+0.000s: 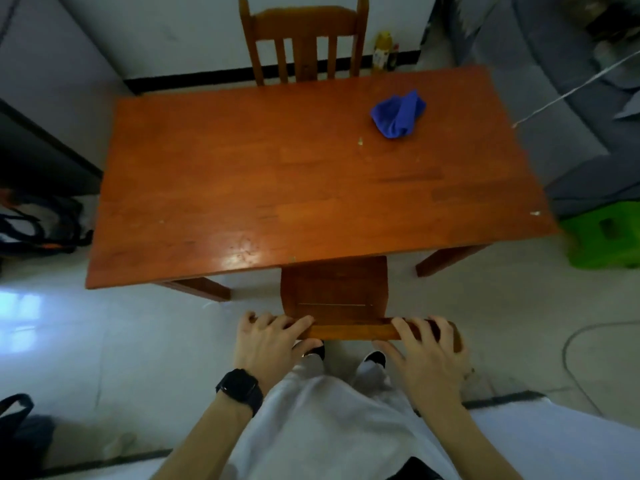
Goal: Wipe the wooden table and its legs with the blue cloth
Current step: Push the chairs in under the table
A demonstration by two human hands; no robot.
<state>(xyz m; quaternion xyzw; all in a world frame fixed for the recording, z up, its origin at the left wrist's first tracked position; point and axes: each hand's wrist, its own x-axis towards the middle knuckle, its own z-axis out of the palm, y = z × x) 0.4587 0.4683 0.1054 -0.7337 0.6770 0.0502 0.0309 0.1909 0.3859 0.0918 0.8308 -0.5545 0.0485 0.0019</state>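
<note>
The blue cloth [398, 114] lies crumpled on the wooden desk [277, 188], in the far right part of its top, well apart from both hands. The left hand [273, 344] and the right hand [427, 355] are in front of the desk's near edge. Each grips one end of the back rail of the near chair [334, 292], fingers curled over it, with the two hands apart. The seat of this chair goes partly under the desk. A black watch [239, 386] sits on the left wrist. A second chair [304, 39] stands at the far side, and a green stool [602, 240] is on the floor at the right.
</note>
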